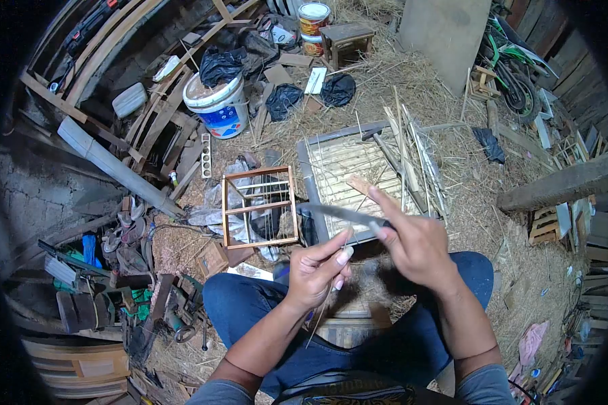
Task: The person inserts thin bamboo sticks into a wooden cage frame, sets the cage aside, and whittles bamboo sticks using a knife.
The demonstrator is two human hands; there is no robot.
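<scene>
Dark shirt (358,395) is sitting closest; left hand (314,275) is pinching a thin strip (319,316) over the lap (398,347), right hand (417,248) is gripping a knife (341,212). Wooden frame's (250,208) holding some rods (269,192) but showing gaps, so probably part-done.

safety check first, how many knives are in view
1: the knife, held in the right hand, blade pointing toward the wooden frame; others may be hidden.

No wording can be read, the blue label (224,121) on the white bucket (209,102), the stacked tubs (313,24) and the shirt print (359,399) being too blurred.
</scene>
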